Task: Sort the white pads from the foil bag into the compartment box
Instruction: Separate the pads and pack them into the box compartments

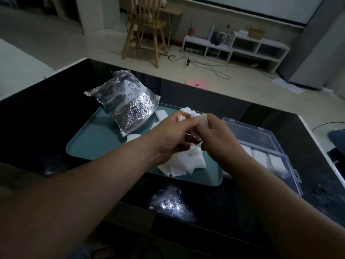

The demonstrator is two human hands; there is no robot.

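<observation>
Pinching stack of white pads [203,116] between left hand [171,133] and right hand [214,139] above tray [89,143], toward counter's [37,118] right edge; probably squaring it for a cell. Loose heap [179,165] below, foil bag [127,105] behind; compartment box [261,139] open alongside for loading.

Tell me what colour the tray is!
The tray is teal, a bluish green; the head view shows it.

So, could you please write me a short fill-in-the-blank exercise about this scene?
1. The foil bag lies on the teal ____.
2. The compartment box stands to the ____ of the tray.
3. The box's lid is ____.
4. The left hand and right hand both grip white ____.
Missing words: tray, right, open, pads.
</observation>
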